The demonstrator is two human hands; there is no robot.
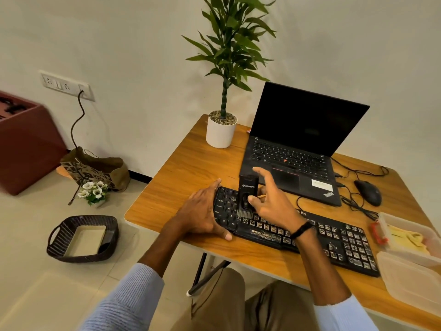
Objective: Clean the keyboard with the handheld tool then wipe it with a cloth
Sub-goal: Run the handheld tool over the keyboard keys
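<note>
On the desk (181, 168), the keyboard (310, 235) lay long-axis left to right. The left hand (202, 211) pressed flat on its left end, holding nothing. The right hand (269, 199), fingers half spread, pinched the upright handheld tool (248, 192), bristles touching the left-side keys; uncleaned keys stretched rightward.

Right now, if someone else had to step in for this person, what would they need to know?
Left hand: flat on the keyboard's left end, steadying it, holding nothing.
Right hand: grip on the handheld tool, upright, bristles down on the left keys.
Cloth: yellow, lying in the open plastic container at the keyboard's right end.
Done: brushing has begun at the left end.
Left: the keys to the right look dusty; finish brushing, then wipe with the cloth.
</note>
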